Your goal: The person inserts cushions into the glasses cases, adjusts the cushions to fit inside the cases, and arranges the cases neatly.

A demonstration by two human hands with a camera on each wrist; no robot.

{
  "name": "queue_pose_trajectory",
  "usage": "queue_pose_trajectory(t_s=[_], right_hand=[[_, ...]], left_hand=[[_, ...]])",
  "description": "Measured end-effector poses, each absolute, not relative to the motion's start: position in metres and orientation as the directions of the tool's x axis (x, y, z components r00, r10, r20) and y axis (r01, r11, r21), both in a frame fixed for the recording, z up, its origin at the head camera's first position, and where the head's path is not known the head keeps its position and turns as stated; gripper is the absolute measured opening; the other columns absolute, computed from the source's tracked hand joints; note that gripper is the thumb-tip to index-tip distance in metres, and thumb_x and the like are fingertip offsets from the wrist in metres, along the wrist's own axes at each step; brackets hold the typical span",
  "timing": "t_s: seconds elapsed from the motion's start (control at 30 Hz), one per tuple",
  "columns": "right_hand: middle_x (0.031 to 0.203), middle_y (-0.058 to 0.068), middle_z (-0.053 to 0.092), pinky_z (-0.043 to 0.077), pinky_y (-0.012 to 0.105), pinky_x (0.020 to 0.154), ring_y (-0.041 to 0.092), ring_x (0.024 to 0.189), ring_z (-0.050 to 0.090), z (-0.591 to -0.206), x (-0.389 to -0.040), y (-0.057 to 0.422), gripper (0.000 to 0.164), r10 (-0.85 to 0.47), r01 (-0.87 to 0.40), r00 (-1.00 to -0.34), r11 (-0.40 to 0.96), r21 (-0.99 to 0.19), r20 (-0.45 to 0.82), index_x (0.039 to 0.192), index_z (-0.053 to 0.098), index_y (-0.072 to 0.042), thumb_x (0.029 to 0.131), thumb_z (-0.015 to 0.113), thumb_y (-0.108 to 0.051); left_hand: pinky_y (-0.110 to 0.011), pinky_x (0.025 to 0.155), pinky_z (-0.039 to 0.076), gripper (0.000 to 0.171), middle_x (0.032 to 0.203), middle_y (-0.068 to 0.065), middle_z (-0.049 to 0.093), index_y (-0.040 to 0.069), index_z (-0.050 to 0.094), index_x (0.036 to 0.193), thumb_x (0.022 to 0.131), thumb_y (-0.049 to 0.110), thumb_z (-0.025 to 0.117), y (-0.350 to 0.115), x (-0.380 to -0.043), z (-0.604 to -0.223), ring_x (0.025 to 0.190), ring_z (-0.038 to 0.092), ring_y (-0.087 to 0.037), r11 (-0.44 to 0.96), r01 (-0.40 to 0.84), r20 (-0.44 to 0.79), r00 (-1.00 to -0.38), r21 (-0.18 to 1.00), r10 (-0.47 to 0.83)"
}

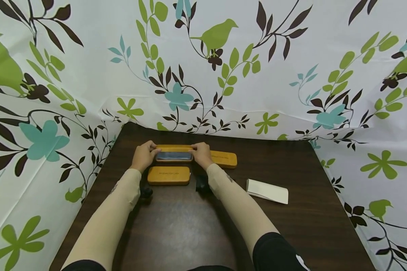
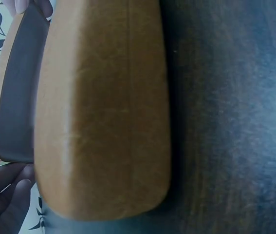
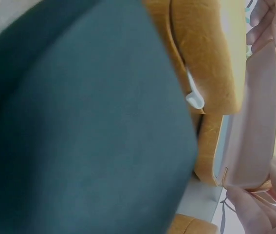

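Note:
A mustard-yellow glasses case [image 1: 174,148] lies with its lid raised at the back of the table, a grey-blue lining or cloth [image 1: 174,155] showing inside. My left hand [image 1: 144,155] pinches the lid's left end between thumb and fingers. At the other end, the right hand [image 1: 202,153] pinches the lid the same way, as the right wrist view also shows. Directly in front of them lies a second, closed yellow case [image 1: 169,175] with faint lettering on top. From its edge pokes a small white tab [image 3: 195,97], seen in the right wrist view.
Another closed yellow case [image 1: 224,159] lies just right of the right hand. Farther right is a folded cream cloth or paper [image 1: 267,191]. The dark wooden table [image 1: 176,229] is backed by a printed leaf-and-bird curtain [image 1: 210,101]. Black devices hang below both wrists.

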State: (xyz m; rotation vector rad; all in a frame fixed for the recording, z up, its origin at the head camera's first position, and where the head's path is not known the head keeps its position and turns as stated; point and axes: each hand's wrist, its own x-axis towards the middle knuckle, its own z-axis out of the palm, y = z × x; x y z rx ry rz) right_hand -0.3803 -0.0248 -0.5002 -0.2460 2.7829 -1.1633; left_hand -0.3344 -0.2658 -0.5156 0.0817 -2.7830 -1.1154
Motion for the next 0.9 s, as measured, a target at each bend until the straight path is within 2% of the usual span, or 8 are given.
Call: queue_pose_trajectory(t_s=[0.23,0.5,0.73,0.9], right_hand=[[0.112,0.008,0.071,0.040,0.022,0.051,0.012,0.065,0.062,-0.505,-0.378,-0.024,0.029,-0.184,-0.096,-0.982,0.678,-0.728,-0.041,0.118,0.070,-0.011,0.090,0.069,-0.019],[0.109,0.008,0.072,0.040,0.023,0.048,0.011,0.054,0.057,-0.509,-0.378,-0.024,0.031,-0.172,-0.079,-0.984,0.667,-0.741,-0.051,0.120,0.069,-0.011,0.090,0.069,-0.019],[0.108,0.009,0.072,0.036,0.023,0.044,0.012,0.044,0.048,-0.510,-0.377,-0.025,0.031,-0.166,-0.079,-0.985,0.671,-0.737,-0.045,0.120,0.069,-0.012,0.090,0.069,-0.020],[0.110,0.008,0.072,0.036,0.022,0.043,0.011,0.042,0.046,-0.512,-0.375,-0.026,0.031,-0.156,-0.086,-0.987,0.679,-0.729,-0.029,0.120,0.069,-0.013,0.089,0.069,-0.020]], left_hand=[[-0.043,0.070,0.051,0.025,0.099,-0.017,0.072,0.006,0.064,0.104,0.094,0.028,0.064,-0.264,-0.333,-0.521,0.081,0.067,-0.029,0.715,0.005,0.127,-0.985,0.699,-0.117],[-0.041,0.066,0.051,0.025,0.102,-0.017,0.072,0.006,0.064,0.106,0.093,0.027,0.064,-0.264,-0.331,-0.526,0.080,0.067,-0.028,0.704,0.033,0.161,-0.980,0.709,-0.116],[-0.042,0.068,0.051,0.024,0.102,-0.015,0.072,0.006,0.064,0.105,0.092,0.027,0.065,-0.265,-0.332,-0.532,0.080,0.068,-0.028,0.705,0.041,0.179,-0.976,0.708,-0.123],[-0.043,0.070,0.051,0.025,0.102,-0.015,0.072,0.006,0.064,0.105,0.092,0.027,0.066,-0.265,-0.330,-0.532,0.079,0.067,-0.028,0.706,0.047,0.188,-0.974,0.706,-0.123]])
